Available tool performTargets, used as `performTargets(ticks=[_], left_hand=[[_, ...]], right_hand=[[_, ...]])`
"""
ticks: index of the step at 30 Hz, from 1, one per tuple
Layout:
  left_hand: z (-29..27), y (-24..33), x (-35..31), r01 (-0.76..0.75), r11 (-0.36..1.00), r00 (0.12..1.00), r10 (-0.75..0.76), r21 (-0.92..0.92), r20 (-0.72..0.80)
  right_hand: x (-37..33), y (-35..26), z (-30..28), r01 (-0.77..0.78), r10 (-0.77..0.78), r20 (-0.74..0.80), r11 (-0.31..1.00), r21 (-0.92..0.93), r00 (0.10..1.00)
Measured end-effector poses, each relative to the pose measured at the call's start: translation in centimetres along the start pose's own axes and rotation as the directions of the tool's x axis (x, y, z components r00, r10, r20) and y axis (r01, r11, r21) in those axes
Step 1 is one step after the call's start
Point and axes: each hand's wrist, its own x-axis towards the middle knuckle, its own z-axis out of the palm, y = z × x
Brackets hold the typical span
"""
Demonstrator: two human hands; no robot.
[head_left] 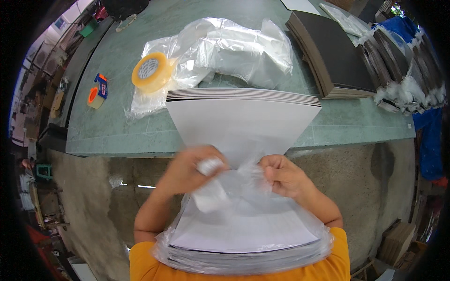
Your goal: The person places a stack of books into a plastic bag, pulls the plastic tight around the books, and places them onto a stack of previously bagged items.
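Note:
A thick stack of white boards (243, 124) runs from the table's near edge back against my body. Its near part sits inside a clear plastic bag (243, 234), while the far end sticks out bare. My left hand (194, 171), smeared by motion, is closed on bunched plastic over the boards. With thumb and fingers pressed together, my right hand (286, 175) grips the bag's film on the other side. Between the two hands the plastic is crumpled and blurred.
On the green table (122, 126) lie a roll of clear tape (151, 72), loose plastic bags (220, 51) and a small orange-and-blue tape dispenser (98, 92). A stack of dark boards (333, 51) stands at right, beside plastic-wrapped bundles (403, 65). Cardboard (397, 243) sits on the floor.

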Motion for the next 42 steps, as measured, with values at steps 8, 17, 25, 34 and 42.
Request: performTargets(ticks=[8, 17, 25, 34, 42], left_hand=[[-1.5, 2.6, -0.5, 0.116, 0.973, 0.967, -0.064, 0.201, -0.248], [3.2, 3.1, 1.3, 0.168, 0.953, 0.984, -0.146, -0.251, 0.104], [2.8, 2.7, 1.7, 0.059, 0.993, 0.993, -0.047, -0.104, 0.109], [-0.2, -0.8, 0.1, 0.133, 0.990, 0.988, -0.130, 0.035, -0.088], [-1.3, 3.6, -0.3, -0.123, 0.897, 0.799, 0.343, 0.425, -0.494]], right_hand=[[-0.9, -0.4, -0.1, -0.017, 0.013, -0.026, 0.985, -0.169, 1.000], [1.0, -0.9, 3.1, 0.189, -0.175, -0.147, 0.979, 0.081, 0.973], [0.3, -0.5, 0.8, 0.152, -0.253, -0.155, 0.867, -0.474, 0.955], [-0.2, -1.1, 0.9, 0.248, -0.248, -0.023, 0.968, 0.023, 0.969], [-0.3, -2.1, 1.5, 0.314, -0.352, 0.084, 0.672, -0.671, 0.932]])
